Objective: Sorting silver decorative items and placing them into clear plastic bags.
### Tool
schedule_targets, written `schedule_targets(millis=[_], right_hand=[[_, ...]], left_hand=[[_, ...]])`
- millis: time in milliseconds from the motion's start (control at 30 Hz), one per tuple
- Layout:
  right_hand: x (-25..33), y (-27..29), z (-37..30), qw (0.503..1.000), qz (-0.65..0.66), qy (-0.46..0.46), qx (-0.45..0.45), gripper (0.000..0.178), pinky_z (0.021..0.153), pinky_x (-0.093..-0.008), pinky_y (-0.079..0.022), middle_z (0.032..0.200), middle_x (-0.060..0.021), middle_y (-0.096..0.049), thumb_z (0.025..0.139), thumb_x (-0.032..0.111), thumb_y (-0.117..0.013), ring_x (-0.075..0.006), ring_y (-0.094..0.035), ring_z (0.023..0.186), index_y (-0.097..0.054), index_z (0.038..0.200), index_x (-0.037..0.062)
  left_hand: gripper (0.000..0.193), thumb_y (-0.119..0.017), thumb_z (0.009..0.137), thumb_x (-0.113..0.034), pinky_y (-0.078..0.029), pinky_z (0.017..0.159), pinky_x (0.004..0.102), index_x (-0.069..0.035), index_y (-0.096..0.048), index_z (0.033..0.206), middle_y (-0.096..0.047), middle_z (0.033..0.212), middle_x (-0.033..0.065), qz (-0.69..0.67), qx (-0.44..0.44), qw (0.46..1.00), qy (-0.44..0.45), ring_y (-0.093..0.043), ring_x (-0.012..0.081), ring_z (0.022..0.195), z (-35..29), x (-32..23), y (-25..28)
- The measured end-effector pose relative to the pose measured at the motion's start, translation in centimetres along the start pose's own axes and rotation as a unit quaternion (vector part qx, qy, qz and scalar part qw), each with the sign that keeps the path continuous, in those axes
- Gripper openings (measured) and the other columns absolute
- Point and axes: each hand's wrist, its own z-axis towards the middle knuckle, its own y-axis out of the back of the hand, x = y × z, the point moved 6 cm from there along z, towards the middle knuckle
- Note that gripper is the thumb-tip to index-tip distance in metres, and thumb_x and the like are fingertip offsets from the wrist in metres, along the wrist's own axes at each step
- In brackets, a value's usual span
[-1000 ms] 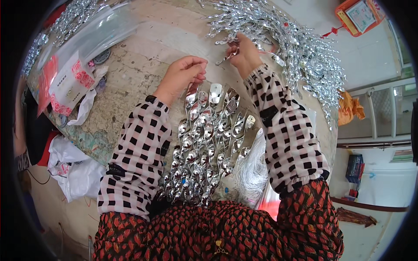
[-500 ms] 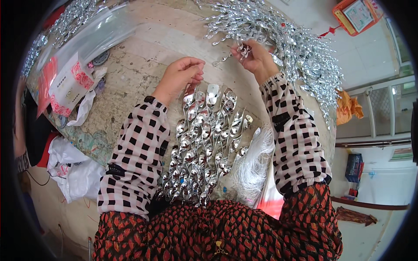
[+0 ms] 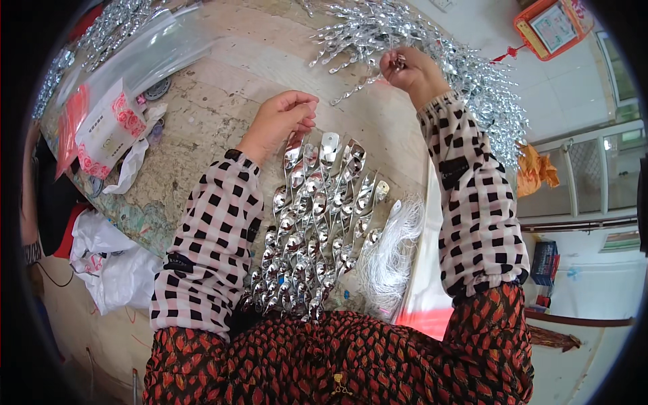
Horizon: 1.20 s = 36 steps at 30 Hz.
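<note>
My right hand (image 3: 413,71) is closed around the upper end of a shiny silver twisted strand (image 3: 356,88), whose tail trails toward the lower left. Behind it spreads a large heap of similar silver twisted strands (image 3: 472,91). My left hand (image 3: 282,121) hovers over the table, thumb and fingers pinched together. Whether something thin sits in that pinch is too small to see. Just below it, wider mirror-like silver spiral strips (image 3: 317,209) lie side by side, running down to my lap. A hank of fine white thread (image 3: 391,253) lies to their right.
The worn table (image 3: 196,135) carries clear plastic sleeves (image 3: 158,50) and a white tissue pack with red flowers (image 3: 108,135) on the left. More silver strands (image 3: 118,34) lie far left. A white plastic bag (image 3: 115,270) is at the left edge. Another person's arm (image 3: 30,196) shows there.
My right hand has moved right and slightly farther away, drawing the silver strand along at the edge of the heap. My left hand has hardly moved.
</note>
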Motion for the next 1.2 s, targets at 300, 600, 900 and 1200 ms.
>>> schedule_targets(millis=[300,600,900,1200], right_hand=[[0.3,1.5,-6.3,0.995,0.097,-0.018,0.036,0.010,0.054,-0.0270,-0.051,0.071,-0.0102,-0.050,0.086,-0.004,-0.051,-0.0192,-0.052,0.060,-0.044,0.080,-0.0050],[-7.3,2.8,-13.9,0.982,-0.067,-0.034,0.175,0.013,0.050,-0.0251,-0.043,0.061,0.0008,-0.043,0.095,0.016,-0.045,-0.0100,-0.043,0.054,-0.046,0.088,0.0047],[-11.2,0.6,-14.9,0.959,-0.175,-0.046,0.220,0.014,0.048,-0.0247,-0.043,0.063,0.0015,-0.046,0.093,0.021,-0.051,-0.0106,-0.049,0.054,-0.048,0.092,0.0069],[-11.2,-0.6,-14.8,0.947,-0.217,-0.020,0.235,0.021,0.052,-0.0258,-0.047,0.066,-0.0029,-0.056,0.094,0.025,-0.053,-0.0139,-0.056,0.055,-0.054,0.090,0.0044]], left_hand=[[0.025,-0.060,0.090,-0.020,-0.050,0.071,0.0232,-0.003,-0.060,0.109,-0.061,0.089,0.0040,-0.007,0.001,1.000,-0.019,-0.060,0.0105,0.079,0.1,-0.3,0.0],[0.030,-0.059,0.091,-0.027,-0.052,0.072,0.0266,-0.002,-0.060,0.108,-0.061,0.088,0.0068,-0.083,-0.011,0.996,-0.007,-0.062,0.0145,0.080,-0.3,-0.5,0.3],[0.039,-0.052,0.095,-0.022,-0.054,0.077,0.0308,0.002,-0.047,0.124,-0.061,0.105,0.0186,-0.360,0.131,0.924,0.011,-0.063,0.0175,0.081,-0.9,-2.7,1.7],[0.041,-0.055,0.092,-0.013,-0.051,0.070,0.0246,-0.003,-0.041,0.130,-0.061,0.109,0.0110,-0.196,0.138,0.971,0.017,-0.060,0.0112,0.076,-2.1,-2.7,-0.3]])
